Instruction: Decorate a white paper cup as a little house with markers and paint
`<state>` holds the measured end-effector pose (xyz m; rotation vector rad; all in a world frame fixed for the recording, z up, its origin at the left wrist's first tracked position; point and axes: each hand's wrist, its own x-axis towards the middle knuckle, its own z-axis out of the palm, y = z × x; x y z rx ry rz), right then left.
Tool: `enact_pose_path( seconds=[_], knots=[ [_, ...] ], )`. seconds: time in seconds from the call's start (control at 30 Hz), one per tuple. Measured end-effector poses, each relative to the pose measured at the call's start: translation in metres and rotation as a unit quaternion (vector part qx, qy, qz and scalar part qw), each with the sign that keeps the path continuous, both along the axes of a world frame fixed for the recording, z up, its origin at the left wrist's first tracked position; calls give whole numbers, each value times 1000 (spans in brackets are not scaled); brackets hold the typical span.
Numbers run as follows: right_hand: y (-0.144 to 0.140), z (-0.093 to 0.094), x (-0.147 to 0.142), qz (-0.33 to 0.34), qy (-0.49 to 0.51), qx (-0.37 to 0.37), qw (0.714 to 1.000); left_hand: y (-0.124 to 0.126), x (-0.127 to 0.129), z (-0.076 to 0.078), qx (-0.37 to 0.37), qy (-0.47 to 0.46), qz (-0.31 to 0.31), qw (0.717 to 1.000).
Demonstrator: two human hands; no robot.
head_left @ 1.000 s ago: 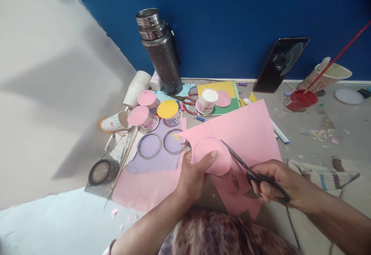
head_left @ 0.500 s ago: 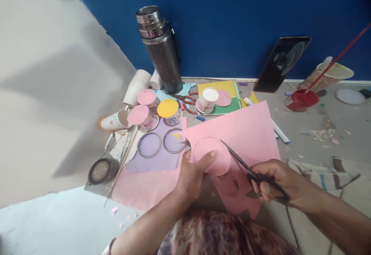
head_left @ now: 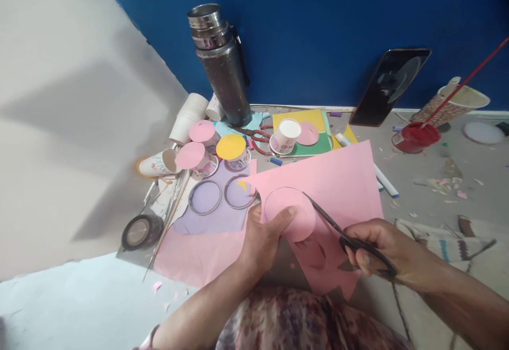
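My left hand [head_left: 264, 233] pinches a pink paper sheet [head_left: 342, 180] at its drawn circle, the thumb lying flat on the disc. The circle's lower and right edge is cut away from the sheet, while its upper left still joins it. Black-handled scissors [head_left: 363, 246] are gripped in my right hand [head_left: 382, 254], their blades at the circle's upper right edge. To the left, two rings [head_left: 205, 198] lie on purple paper [head_left: 214, 226]. Beyond them stand small paper cups topped with pink discs [head_left: 191, 156] and a yellow disc [head_left: 231, 147].
A steel flask [head_left: 222, 69] stands by the blue wall, with stacked white cups [head_left: 186, 119] beside it. Red-handled scissors [head_left: 258, 137] lie behind my work. A phone [head_left: 389, 87] leans on the wall; a red paint pot [head_left: 415, 137] is right. Black tape [head_left: 139, 232] sits left.
Both hands, the pink sheet and the scissors hold nearly the same place. The whole view has shifted very slightly.
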<state>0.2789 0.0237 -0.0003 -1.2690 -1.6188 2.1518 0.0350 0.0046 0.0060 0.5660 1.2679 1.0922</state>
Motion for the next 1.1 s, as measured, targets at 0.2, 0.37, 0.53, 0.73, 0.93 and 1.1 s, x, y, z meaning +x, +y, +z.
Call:
enact_pose_path(
  seconds=[0.2,0.37,0.53,0.73,0.93,1.1],
  knots=[
    [0,0,1,2,-13,-4,1000,2,-3,-4,22,45,6,999],
    [-2,-2,0,-24,-25,-21,999,0,-3,-2,24,50,-11,998],
    [-1,1,-6,-43,-30,-48,997,0,-4,0,17,57,-22,998],
    [-2,-1,-4,-46,-41,-42,997,5,-5,1,10,61,-31,998],
    [-3,0,-5,-58,-37,-29,997,6,-7,3,-8,10,-45,999],
    [-2,5,-7,-57,-31,-23,998,5,-7,7,-14,-9,-45,999]
  ],
)
